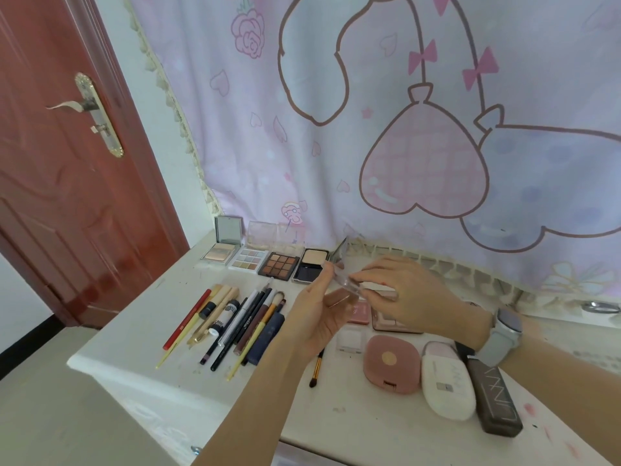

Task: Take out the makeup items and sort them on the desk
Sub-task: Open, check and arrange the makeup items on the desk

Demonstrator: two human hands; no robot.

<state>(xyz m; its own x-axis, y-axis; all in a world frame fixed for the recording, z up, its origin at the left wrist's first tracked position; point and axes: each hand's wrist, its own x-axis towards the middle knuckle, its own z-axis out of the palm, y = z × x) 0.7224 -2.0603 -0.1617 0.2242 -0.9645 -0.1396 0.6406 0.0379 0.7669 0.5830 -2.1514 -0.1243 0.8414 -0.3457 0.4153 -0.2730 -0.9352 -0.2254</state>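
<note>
Both hands hold a small clear plastic compact (341, 287) above the white desk (141, 334). My left hand (319, 314) grips its underside, and my right hand (400, 290) pinches its clear lid from above. Several open palettes (265, 260) stand in a row at the back of the desk. A bunch of pencils, brushes and tubes (232, 317) lies side by side at the left. A pink round compact (391, 363), a white tube (447, 381) and a dark tube (494, 395) lie at the right. Pink palettes (386, 317) lie partly hidden under my hands.
A red-brown door (67, 163) stands at the left beyond the desk's edge. A pink cartoon curtain (403, 129) hangs behind the desk. A small brush (316, 368) lies near the desk's middle. A watch (504, 334) is on my right wrist.
</note>
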